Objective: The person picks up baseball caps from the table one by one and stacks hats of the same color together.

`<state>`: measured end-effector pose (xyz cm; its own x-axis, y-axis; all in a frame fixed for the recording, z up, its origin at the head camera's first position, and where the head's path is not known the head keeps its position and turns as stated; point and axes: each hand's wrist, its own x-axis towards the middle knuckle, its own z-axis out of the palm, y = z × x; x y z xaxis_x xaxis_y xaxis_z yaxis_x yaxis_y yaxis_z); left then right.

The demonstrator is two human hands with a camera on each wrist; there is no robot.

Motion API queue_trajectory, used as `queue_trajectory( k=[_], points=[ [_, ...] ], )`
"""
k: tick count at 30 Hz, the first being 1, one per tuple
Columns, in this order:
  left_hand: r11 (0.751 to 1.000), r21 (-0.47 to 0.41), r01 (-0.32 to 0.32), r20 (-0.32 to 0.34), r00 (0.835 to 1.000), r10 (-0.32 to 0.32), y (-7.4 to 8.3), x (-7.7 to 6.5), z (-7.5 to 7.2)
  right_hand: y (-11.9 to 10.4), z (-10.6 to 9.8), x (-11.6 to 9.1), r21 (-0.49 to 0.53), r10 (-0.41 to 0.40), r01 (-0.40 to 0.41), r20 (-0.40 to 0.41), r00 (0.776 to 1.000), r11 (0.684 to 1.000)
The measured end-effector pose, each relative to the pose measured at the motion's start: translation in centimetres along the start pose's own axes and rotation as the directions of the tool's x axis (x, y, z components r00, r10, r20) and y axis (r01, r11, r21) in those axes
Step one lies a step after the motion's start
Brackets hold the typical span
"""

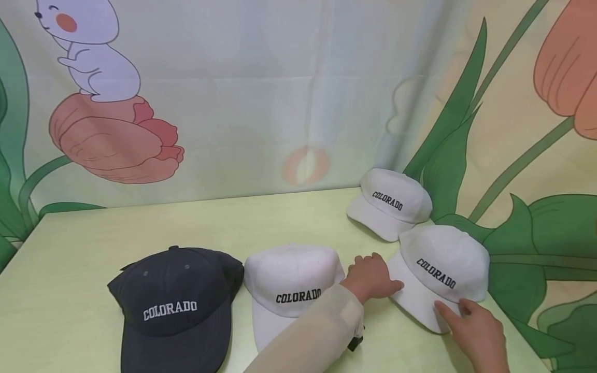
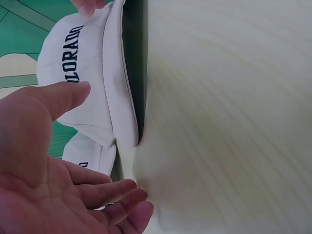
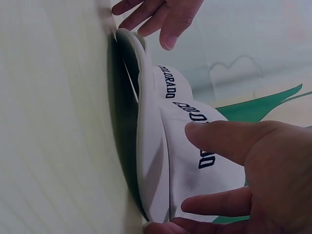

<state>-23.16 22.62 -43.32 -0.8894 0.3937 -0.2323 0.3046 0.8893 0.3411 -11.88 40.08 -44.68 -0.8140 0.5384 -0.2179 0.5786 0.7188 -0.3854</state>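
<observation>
A white baseball cap (image 1: 459, 259) with black COLORADO lettering sits at the table's right side, between the two hands. To the left of its brim is my left hand (image 1: 370, 277), its thumb apart from the fingers and nothing in its grasp. At the cap's front right, my right hand (image 1: 480, 334) has its thumb and fingers spread beside the brim and crown. In the right wrist view the thumb (image 3: 219, 139) overlaps the lettering. Behind stands another white cap (image 1: 396, 202), its side partly covered by the nearer one.
A third white cap (image 1: 294, 280) is at the table's middle, partly hidden by the left sleeve (image 1: 312, 331). Left of it lies a dark navy cap (image 1: 177, 295) with white lettering. A printed cloth (image 1: 233, 93) hangs behind the pale table (image 1: 70, 290).
</observation>
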Motion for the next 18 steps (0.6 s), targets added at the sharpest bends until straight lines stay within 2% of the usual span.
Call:
queue_trajectory(
  k=[6, 12, 18],
  points=[
    [1.000, 0.027, 0.005, 0.005, 1.000, -0.005, 0.4, 0.2, 0.0, 0.4, -0.1, 0.1, -0.001, 0.009, -0.009, -0.018, 1.000, 1.000],
    [0.999, 0.043, 0.002, 0.021, 1.000, -0.002, 0.8, 0.8, 0.2, 0.7, -0.1, 0.5, 0.012, 0.070, -0.070, -0.017, 0.997, 0.997],
    [0.999, 0.050, 0.004, 0.031, 1.000, -0.006, 1.0, 1.3, 0.1, 1.0, -0.1, 0.8, 0.032, 0.084, -0.085, 0.013, 0.996, 0.996]
  ],
)
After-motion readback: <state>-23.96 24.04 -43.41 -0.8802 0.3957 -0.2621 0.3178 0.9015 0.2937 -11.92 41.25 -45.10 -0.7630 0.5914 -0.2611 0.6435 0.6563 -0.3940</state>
